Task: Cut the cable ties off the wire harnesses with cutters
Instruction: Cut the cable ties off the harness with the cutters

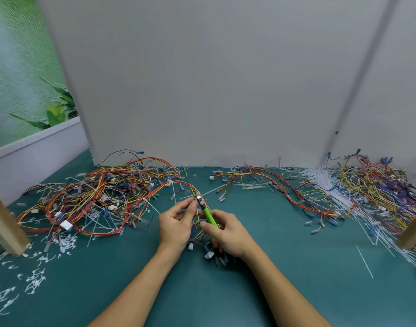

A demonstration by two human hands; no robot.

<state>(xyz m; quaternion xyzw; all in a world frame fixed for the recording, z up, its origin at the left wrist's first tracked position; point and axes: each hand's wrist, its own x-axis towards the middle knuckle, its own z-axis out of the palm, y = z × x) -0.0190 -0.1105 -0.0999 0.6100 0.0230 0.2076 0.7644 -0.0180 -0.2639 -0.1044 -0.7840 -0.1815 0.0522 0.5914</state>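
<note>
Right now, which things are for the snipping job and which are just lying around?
In the job: green cutters held in the right hand; red-and-yellow wire bundle pinched by the left hand; more bundles heaped at the left.
Lying about: snipped white tie bits; wooden post; long white strip.

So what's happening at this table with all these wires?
A person is working on a wire harness. The left hand pinches it while the right hand holds green-handled cutters, whose tip sits against the wires right by that pinch. More harnesses lie heaped to the left and right, and white cut-off ties litter the green table.
</note>
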